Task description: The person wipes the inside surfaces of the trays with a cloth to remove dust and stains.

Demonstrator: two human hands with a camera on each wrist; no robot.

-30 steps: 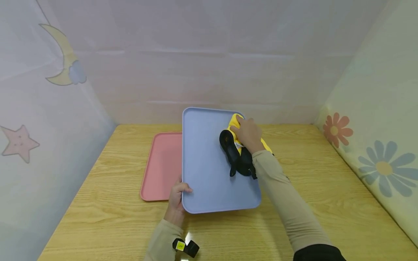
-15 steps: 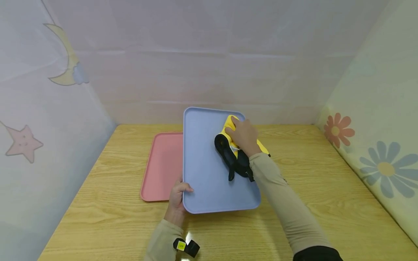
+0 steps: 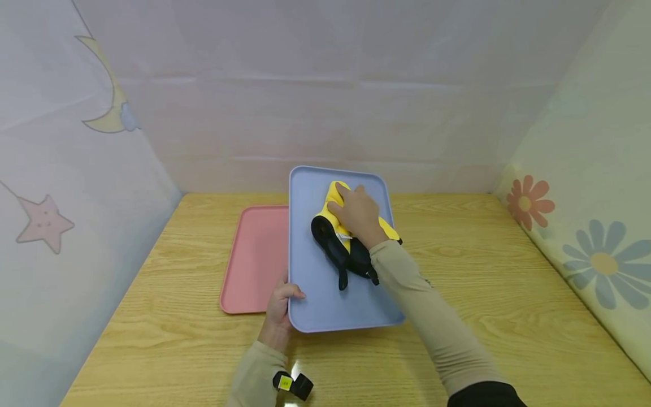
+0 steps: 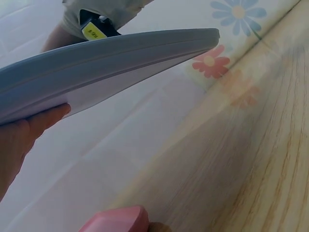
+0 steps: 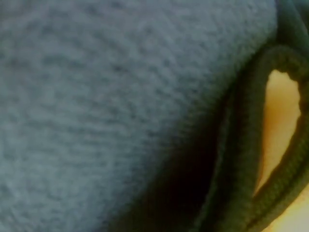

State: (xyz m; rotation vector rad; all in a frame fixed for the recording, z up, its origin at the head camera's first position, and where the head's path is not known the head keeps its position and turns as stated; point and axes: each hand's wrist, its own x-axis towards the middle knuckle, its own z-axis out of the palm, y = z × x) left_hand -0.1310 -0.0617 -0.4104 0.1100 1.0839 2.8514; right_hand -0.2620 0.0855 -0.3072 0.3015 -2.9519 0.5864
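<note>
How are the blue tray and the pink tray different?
The left hand holds the blue tray up, while the pink tray lies on the table. In the head view, the blue tray is in front, and the pink tray is partly hidden behind it. Both have rounded corners and a raised rim.

A pink tray (image 3: 256, 257) lies on the table (image 3: 168, 294). The left wall (image 3: 46, 147) has a moon (image 3: 117, 97) and a star (image 3: 46, 224); the right wall (image 3: 600, 135) has a red flower (image 3: 525, 203) and a blue flower (image 3: 604, 264).
</note>
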